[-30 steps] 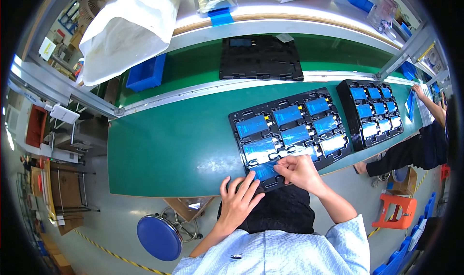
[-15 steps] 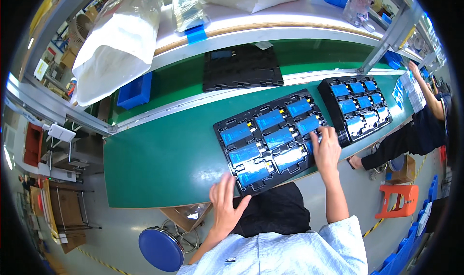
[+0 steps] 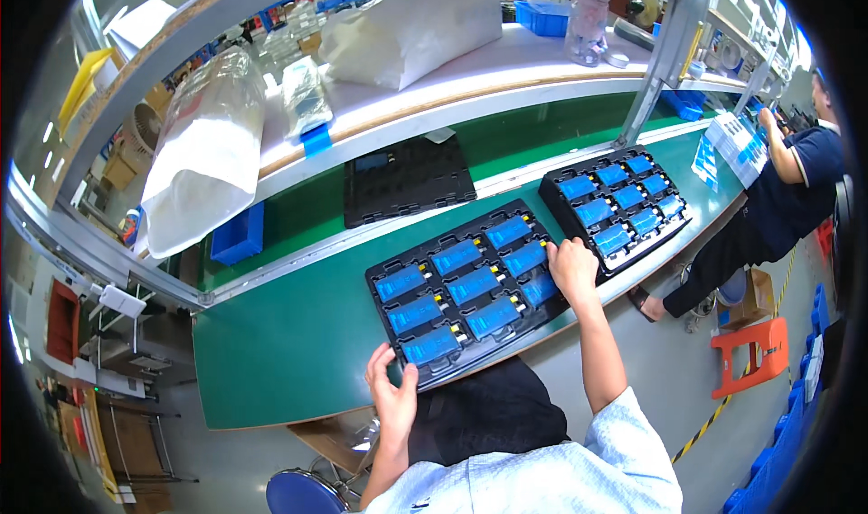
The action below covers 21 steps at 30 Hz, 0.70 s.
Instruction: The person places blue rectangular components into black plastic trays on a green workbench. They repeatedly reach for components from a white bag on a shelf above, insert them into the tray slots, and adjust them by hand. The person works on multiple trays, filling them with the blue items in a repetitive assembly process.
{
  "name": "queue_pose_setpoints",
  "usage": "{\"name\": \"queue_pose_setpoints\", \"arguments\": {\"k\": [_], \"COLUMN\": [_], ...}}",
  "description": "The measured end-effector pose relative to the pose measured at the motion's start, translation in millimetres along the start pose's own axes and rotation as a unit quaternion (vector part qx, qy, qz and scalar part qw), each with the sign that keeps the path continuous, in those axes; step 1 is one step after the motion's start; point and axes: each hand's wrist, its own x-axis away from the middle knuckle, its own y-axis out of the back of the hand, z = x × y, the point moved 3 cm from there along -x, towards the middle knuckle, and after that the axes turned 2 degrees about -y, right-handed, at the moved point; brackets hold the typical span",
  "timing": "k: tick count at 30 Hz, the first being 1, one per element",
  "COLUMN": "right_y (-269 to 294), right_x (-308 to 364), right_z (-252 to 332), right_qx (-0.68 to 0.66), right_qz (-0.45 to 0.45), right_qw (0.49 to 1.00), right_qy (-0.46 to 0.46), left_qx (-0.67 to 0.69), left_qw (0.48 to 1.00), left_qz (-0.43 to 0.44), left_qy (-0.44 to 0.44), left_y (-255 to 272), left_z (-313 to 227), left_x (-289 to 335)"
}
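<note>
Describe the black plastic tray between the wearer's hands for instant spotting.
At the long green worktable, find the wearer's left hand and right hand. Between them lies the black plastic tray of blue rectangular packs, thinner than the black tray stack at its right.

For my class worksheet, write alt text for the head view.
A person's left hand is at the near left corner of a black tray of blue packs on a green table, right hand at its right edge; another tray stands farther right.
</note>
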Motion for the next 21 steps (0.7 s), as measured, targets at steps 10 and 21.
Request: {"name": "queue_pose_setpoints", "arguments": {"k": [10, 21], "right_y": [40.4, 75.0], "right_x": [-41.7, -93.9], "right_z": [-9.3, -140.2], "right_qx": [-0.250, -0.213], "right_qz": [0.063, 0.005], "right_qw": [0.966, 0.972], "right_qy": [-0.032, -0.102], "left_qx": [0.404, 0.412], "left_qw": [0.905, 0.875], "left_qz": [0.064, 0.249], "left_qy": [0.116, 0.051], "left_y": [18.1, -86.2], "left_z": [-50.7, -139.0], "left_x": [-56.4, -84.8]}}
